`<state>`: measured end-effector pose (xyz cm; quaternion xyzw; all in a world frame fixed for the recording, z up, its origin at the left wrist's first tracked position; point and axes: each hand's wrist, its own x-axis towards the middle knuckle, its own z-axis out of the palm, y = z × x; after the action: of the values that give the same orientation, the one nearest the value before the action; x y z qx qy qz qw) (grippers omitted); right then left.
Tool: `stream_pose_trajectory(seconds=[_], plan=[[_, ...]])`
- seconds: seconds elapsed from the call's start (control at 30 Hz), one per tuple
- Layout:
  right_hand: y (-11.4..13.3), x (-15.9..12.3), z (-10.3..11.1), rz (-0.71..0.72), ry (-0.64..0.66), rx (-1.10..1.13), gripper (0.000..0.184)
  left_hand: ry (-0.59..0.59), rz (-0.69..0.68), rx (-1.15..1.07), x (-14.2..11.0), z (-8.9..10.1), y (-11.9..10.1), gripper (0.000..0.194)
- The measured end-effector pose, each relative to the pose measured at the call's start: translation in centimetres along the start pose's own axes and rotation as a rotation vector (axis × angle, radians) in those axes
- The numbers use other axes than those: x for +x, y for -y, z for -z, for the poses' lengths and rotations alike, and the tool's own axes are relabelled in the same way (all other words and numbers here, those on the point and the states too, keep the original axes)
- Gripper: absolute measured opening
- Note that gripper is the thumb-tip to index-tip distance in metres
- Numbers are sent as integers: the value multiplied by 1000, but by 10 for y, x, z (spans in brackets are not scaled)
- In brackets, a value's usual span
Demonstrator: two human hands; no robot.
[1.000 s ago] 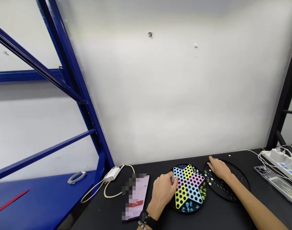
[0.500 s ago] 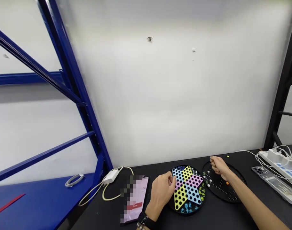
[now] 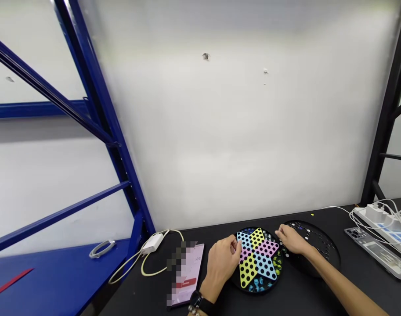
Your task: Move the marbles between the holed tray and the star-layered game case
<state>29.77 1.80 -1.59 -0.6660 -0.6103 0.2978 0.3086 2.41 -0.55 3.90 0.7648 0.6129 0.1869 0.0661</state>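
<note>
A round Chinese checkers board (image 3: 258, 259) with a star of blue, yellow and pink panels lies on the black table (image 3: 305, 294). My left hand (image 3: 222, 263) rests curled on its left edge, fingertips touching the rim. To its right lies a black round perforated board (image 3: 315, 243) with small marbles on it. My right hand (image 3: 290, 240) lies on the left part of that black board, close to the colourful board, with fingers bent; whether it holds a marble is hidden.
A phone (image 3: 187, 274) lies left of my left hand, with a white charger (image 3: 153, 242) and cable behind it. A power strip (image 3: 383, 217) with cables and a flat device (image 3: 376, 252) sit at the right. Blue shelving (image 3: 98, 118) stands left.
My right hand has moved left across the black board, from its far middle toward the colourful board. My left hand has stayed on the colourful board's rim.
</note>
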Motion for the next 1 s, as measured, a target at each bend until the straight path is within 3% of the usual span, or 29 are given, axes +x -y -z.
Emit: stream_pose_trajectory(seconds=[0.13,0.3,0.37,0.43,0.53,0.57,0.67,0.7,0.8,1.0], plan=[[7,-6,13,-78,81,227,34,9,-2,-9,-2,-1,-2,31],[6,-22,14,-180,297,549,34,-4,-4,-24,2,-2,2,32],[1,-26,9,-142,216,399,38,-7,0,-22,5,4,4,31],[-5,-30,2,-45,3,105,37,-15,2,-18,3,10,2,32],[-9,-37,-7,66,-230,-245,27,-66,-83,-30,-22,-3,-20,32],[-9,-39,-9,83,-244,-297,25,-78,-191,-48,-36,-16,-32,30],[-7,-44,-9,96,-239,-330,26,-16,-731,-85,-83,-72,-69,22],[-6,-45,-8,90,-247,-326,27,-10,-832,-72,-95,-90,-79,24],[-5,-48,-1,44,-251,-348,29,-7,-786,-24,-108,-121,-93,42],[-7,-50,0,126,-99,-548,21,338,-647,137,-90,-105,-86,24]])
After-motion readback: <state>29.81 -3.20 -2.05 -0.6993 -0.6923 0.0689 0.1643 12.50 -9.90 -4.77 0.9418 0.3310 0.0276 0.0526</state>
